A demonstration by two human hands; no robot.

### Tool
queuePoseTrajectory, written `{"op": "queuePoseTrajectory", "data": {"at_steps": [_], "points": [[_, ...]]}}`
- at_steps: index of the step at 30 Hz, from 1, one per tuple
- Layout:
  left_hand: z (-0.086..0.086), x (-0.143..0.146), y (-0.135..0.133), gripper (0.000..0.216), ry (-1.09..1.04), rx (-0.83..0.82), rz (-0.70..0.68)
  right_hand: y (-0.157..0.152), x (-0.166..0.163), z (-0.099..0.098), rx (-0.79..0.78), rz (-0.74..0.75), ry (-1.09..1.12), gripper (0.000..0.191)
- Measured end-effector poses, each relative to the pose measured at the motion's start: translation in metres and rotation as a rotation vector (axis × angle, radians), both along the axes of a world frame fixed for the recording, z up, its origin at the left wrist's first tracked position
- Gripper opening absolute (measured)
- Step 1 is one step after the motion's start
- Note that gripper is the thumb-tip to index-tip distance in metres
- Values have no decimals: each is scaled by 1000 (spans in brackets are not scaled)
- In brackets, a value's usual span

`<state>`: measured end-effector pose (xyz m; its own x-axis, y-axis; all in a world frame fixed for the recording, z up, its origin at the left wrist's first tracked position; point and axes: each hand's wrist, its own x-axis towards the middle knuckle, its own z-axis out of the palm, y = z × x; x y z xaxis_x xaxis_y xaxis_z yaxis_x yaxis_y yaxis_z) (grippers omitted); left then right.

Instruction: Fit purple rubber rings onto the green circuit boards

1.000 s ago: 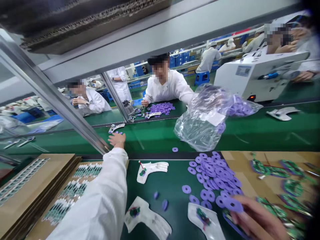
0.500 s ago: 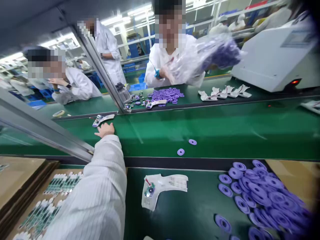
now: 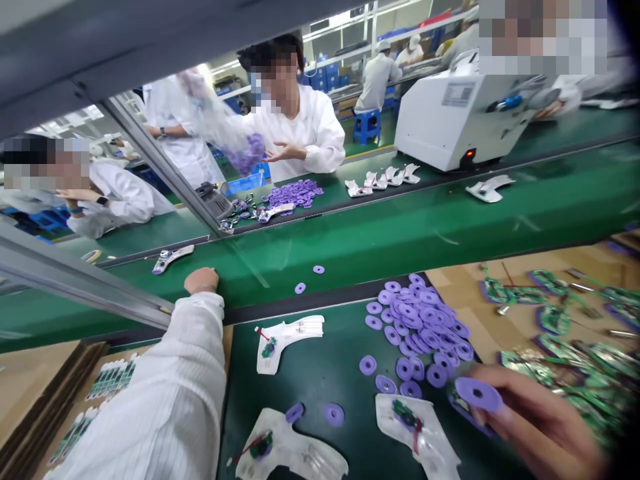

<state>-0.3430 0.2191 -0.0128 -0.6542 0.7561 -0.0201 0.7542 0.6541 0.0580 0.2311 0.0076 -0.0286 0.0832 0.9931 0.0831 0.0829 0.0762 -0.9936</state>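
My left hand (image 3: pixel 201 281) is stretched over the green conveyor belt, with its fingers turned away from view. Just beyond it lies a white gun-shaped shell half (image 3: pixel 173 257). At the lower right my right hand (image 3: pixel 543 423) is closed on a purple oval ring (image 3: pixel 479 394), pinching it by the edge. Below that ring shows another purple-edged piece, partly hidden by the fingers. Beside this hand is a white shell half (image 3: pixel 423 433) with a small green board and red wire. A similar shell half (image 3: pixel 295 447) and another (image 3: pixel 290 340) lie further left.
A heap of purple rings (image 3: pixel 420 313) sits on the dark green bench. Green circuit boards (image 3: pixel 555 320) lie on cardboard at the right, and more boards (image 3: pixel 113 377) at the left. A metal post (image 3: pixel 155 160) rises ahead. Co-workers sit across the belt near a white machine (image 3: pixel 460 120).
My view has swung right. The left hand's spread fingers have curled out of sight, farther from the shell. My right hand with the purple ring has come into view. A co-worker's bag has moved left.
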Motion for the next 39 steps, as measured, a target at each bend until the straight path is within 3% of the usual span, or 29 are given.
{"op": "queuePoseTrajectory", "data": {"at_steps": [4,10,14,18,23,29,34,39], "points": [[7,24,-24,34,51,-92,-94,1,0,11,-16,144,103,18],[17,79,-48,30,-27,-137,-377,3,-5,10,17,286,200,22],[20,135,-44,31,-148,-167,-612,8,-6,4,42,287,217,23],[20,171,-41,32,-182,-243,-741,12,-11,4,77,243,227,27],[21,177,-41,30,-138,-286,-778,12,-14,16,115,255,194,30],[10,169,-35,30,-68,-185,-712,11,-12,25,119,244,196,28],[2,164,-24,32,-50,-86,-669,12,-13,23,107,257,200,28],[0,165,-15,27,-67,-84,-737,13,-15,18,118,244,229,32]]}}
